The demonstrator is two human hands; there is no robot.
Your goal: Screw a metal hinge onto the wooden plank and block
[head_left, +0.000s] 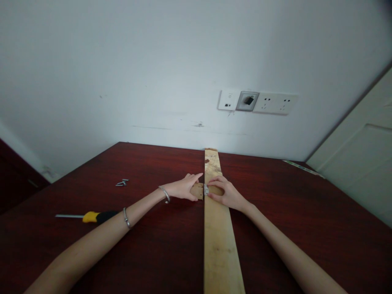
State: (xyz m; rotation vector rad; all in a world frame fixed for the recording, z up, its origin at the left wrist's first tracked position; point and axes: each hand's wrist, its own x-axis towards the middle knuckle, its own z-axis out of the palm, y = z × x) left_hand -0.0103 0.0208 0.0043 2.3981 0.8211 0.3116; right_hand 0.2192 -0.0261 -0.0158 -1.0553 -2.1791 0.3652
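A long pale wooden plank [219, 245] lies on the dark red table, running away from me toward the wall. Against its left edge, my left hand [183, 188] grips a small light-brown wood block [199, 192] between thumb and fingers. A small silver metal hinge [206, 190] with holes sits at the plank's left edge, beside the block. The thumb and fingertips of my right hand [226, 194] pinch the hinge from the right, over the plank. Part of the block is hidden behind my left fingers.
A yellow-and-black screwdriver [91, 217] lies on the table [159, 253] at left, partly behind my left forearm. Several small screws [122, 183] lie farther back. Near the back right edge is a thin, pale strip [303, 168]. Sockets [259, 102] line the wall.
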